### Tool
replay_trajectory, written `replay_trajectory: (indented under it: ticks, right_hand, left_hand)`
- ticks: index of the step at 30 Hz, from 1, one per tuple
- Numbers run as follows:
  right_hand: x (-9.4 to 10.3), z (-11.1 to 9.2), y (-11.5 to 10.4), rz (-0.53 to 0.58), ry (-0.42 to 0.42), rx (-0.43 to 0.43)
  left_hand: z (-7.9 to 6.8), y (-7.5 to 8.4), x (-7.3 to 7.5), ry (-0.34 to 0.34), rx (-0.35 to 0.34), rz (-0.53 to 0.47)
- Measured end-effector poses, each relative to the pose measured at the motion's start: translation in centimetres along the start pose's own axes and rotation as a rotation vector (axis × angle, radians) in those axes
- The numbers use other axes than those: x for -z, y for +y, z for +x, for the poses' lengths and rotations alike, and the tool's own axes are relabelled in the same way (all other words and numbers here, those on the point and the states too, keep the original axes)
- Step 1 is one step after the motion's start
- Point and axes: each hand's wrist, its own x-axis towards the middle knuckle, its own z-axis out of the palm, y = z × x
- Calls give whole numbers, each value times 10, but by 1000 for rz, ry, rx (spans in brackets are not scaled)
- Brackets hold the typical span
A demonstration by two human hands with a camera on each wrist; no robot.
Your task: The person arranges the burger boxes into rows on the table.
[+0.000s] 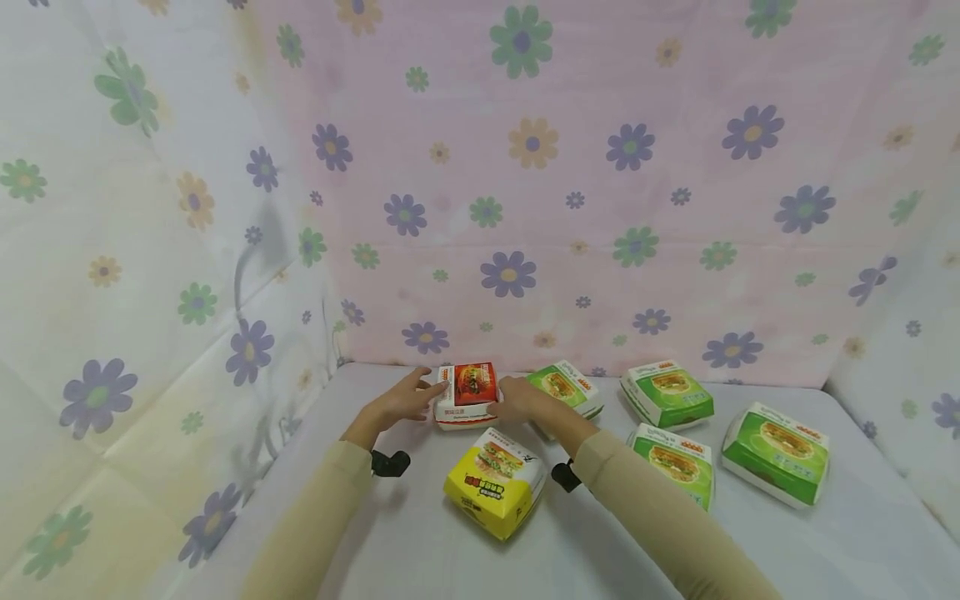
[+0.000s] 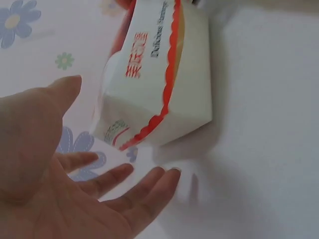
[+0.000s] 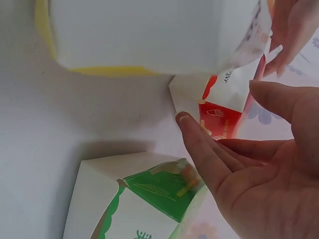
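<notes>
A red and white burger box [image 1: 468,394] lies at the back of the table, between my two hands. My left hand [image 1: 402,398] is at its left side, fingers spread and loosely bent. In the left wrist view a gap shows between these fingers and the white box corner [image 2: 149,117]. At the box's right side is my right hand [image 1: 527,402], its fingers extended with the thumb apart, as the right wrist view shows; its fingertips overlap the red side panel [image 3: 218,119] there. Nearer to me, between my forearms, sits a yellow and white burger box [image 1: 495,485].
Just right of my right hand stands a green and white box [image 1: 566,385]. More green boxes lie to the right: one at the back [image 1: 667,393], one partly behind my right sleeve [image 1: 678,467], one farthest right [image 1: 777,452]. Flowered cloth [image 1: 570,208] hangs along the table's back edge.
</notes>
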Motion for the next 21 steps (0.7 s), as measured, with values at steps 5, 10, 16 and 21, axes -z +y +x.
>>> replay_trajectory:
  ticks: [5, 10, 16, 21]
  right_hand:
    - [1, -10, -2, 34, 33, -21]
    - [-3, -14, -6, 49, 53, -24]
    - [-7, -12, -6, 166, 48, -58]
    - [-5, -10, -2, 200, 56, -77]
  left_hand:
    - [8, 2, 7, -19, -29, -20]
    - [16, -1, 6, -33, -21, -65]
    - [21, -6, 1, -101, -45, -131]
    - [19, -6, 1, -108, -49, -153]
